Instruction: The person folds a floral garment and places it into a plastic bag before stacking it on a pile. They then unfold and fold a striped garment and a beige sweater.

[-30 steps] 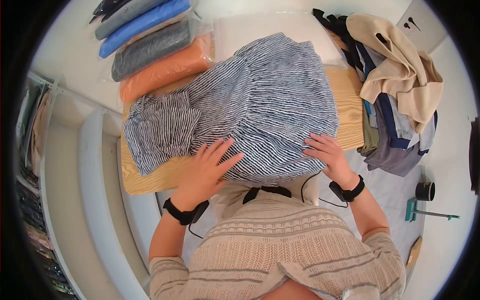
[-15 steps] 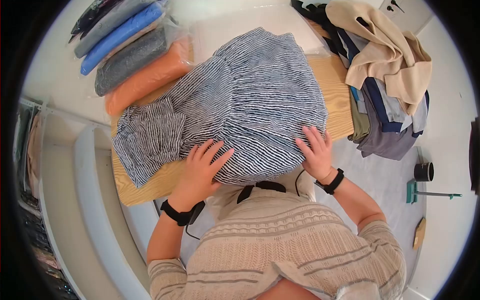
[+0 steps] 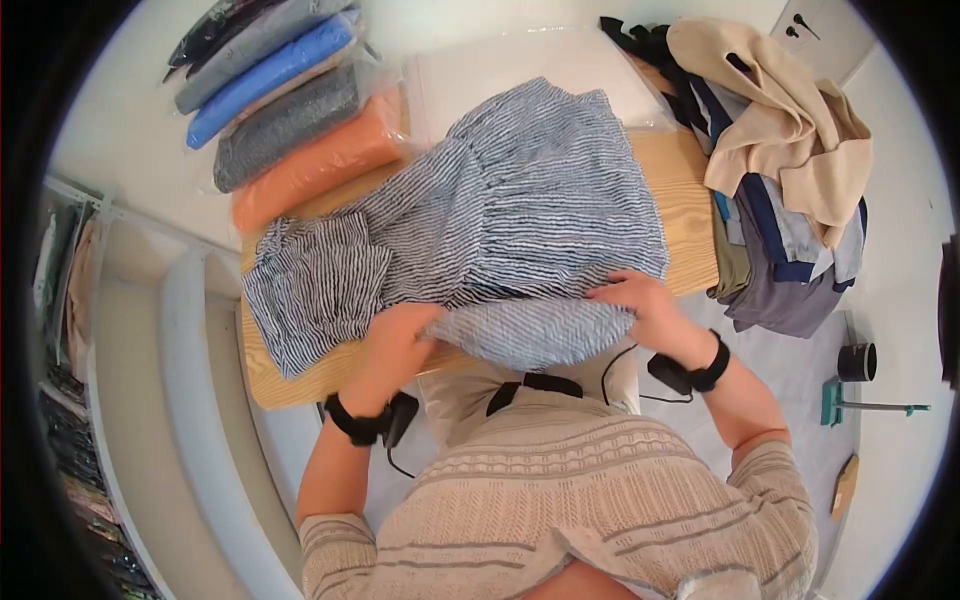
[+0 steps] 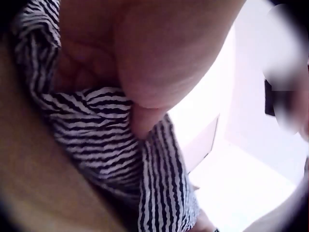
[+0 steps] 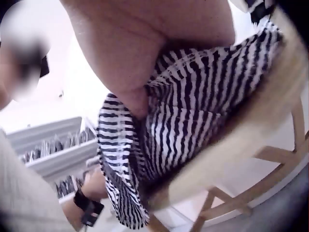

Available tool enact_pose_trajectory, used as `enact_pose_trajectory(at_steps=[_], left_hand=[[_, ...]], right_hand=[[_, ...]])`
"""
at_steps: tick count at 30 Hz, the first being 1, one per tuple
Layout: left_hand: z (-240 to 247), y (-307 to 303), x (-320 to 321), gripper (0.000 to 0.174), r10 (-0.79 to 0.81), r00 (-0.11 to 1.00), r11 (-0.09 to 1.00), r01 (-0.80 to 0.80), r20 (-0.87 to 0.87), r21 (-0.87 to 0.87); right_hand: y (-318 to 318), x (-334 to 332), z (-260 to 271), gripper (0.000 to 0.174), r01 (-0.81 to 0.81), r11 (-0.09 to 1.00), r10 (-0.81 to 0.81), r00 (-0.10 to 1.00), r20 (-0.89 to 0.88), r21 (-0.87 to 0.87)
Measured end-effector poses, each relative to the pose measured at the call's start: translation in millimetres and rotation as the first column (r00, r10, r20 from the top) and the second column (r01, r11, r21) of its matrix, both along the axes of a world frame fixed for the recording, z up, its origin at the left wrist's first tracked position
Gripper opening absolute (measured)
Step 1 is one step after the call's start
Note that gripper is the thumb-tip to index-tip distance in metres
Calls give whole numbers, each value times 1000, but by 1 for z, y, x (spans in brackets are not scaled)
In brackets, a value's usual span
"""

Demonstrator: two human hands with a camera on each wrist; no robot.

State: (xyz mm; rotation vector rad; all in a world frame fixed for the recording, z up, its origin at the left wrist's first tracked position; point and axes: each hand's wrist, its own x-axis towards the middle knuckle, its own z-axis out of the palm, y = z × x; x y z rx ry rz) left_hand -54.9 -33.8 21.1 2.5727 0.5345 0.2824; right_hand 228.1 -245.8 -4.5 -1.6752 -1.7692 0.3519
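Note:
A navy-and-white striped dress (image 3: 560, 190) with a gathered seam lies across the wooden table, its folded sleeve part at the left. My left hand (image 3: 400, 338) grips the near edge of the cloth, and my right hand (image 3: 655, 312) holds the same edge further right. Between them the lifted hem (image 3: 535, 332) hangs as a blurred flap at the table's front. In the left wrist view the thumb (image 4: 145, 121) pushes into the striped fabric; most fingers are hidden. The right wrist view shows the right thumb (image 5: 137, 104) pinching the cloth over the table edge.
Several folded garments in clear bags, with an orange one (image 3: 320, 160) nearest, lie at the back left. A clear plastic sheet (image 3: 530, 70) lies behind the dress. Loose clothes, including a beige one (image 3: 760, 120), are heaped right of the table (image 3: 690, 210). Shelves (image 3: 190, 400) stand at left.
Both hands have gone from lying spread on the dress to gripping its near edge. That edge is now raised off the rest of the cloth.

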Motion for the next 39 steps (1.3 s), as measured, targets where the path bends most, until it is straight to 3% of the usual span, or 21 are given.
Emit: enact_pose_trajectory(at_steps=[1,2,3,4,5,8,9,14,15,16,17,19,20,24,26,27,29,31,34,36,39], left_hand=[[6,8,5,22,140,986,956,-159,-93,-246],[10,18,15,22,140,987,960,-155,-82,-232],[10,29,24,23,177,979,939,-200,-105,-279],[8,37,30,29,210,969,915,-242,-129,-324],[-3,43,33,31,240,968,891,-248,-70,-380],[-13,36,27,34,293,949,832,-193,116,-520],[18,28,26,37,267,953,776,-303,-146,-554],[28,9,24,39,306,951,750,-263,-34,-607],[26,8,24,37,121,990,936,-88,78,-340],[26,7,24,35,-92,988,995,96,126,-26],[26,3,26,32,-200,970,975,184,136,123],[32,-6,35,30,-246,967,954,229,65,193],[33,-10,39,27,-281,960,926,274,-10,258],[30,-5,58,37,-267,961,915,276,-68,295],[19,5,69,52,-95,995,974,95,-9,205],[12,8,70,52,-88,996,976,87,-7,200],[1,14,71,62,251,965,913,-260,69,314],[10,8,70,62,213,974,925,-225,73,306],[25,-10,67,56,72,994,950,-93,82,299],[31,-17,68,49,-166,986,906,139,34,399],[16,-14,67,42,-161,985,929,173,-62,326]], right_hand=[[7,6,27,18,69,948,-122,981,-154,-310],[19,18,27,18,73,953,-121,982,-148,-294],[30,29,23,16,119,901,-303,861,-409,-418],[37,34,25,18,114,834,-478,639,-603,-540],[40,32,27,29,153,842,-514,516,-686,-517],[31,40,28,20,120,845,-480,600,-640,-521],[26,44,14,24,30,894,-396,521,-756,-448],[15,23,31,44,96,883,-428,570,-702,-460],[15,21,31,48,111,881,-424,613,-666,-459],[16,21,28,48,115,880,-428,612,-666,-460],[17,22,23,47,140,886,-419,646,-638,-441],[17,22,21,46,163,893,-411,679,-608,-420],[17,23,21,46,144,893,-412,641,-648,-426],[18,22,22,44,155,890,-430,595,-678,-429],[18,26,6,43,180,891,-431,625,-650,-418],[19,25,2,41,230,895,-433,656,-619,-382],[19,25,0,40,277,899,-433,684,-586,-340],[19,19,7,35,310,883,-468,603,-646,-351],[16,21,-3,29,373,875,-482,604,-635,-309],[15,20,-3,27,406,863,-501,617,-607,-301],[12,16,15,24,489,832,-545,636,-546,-261]])
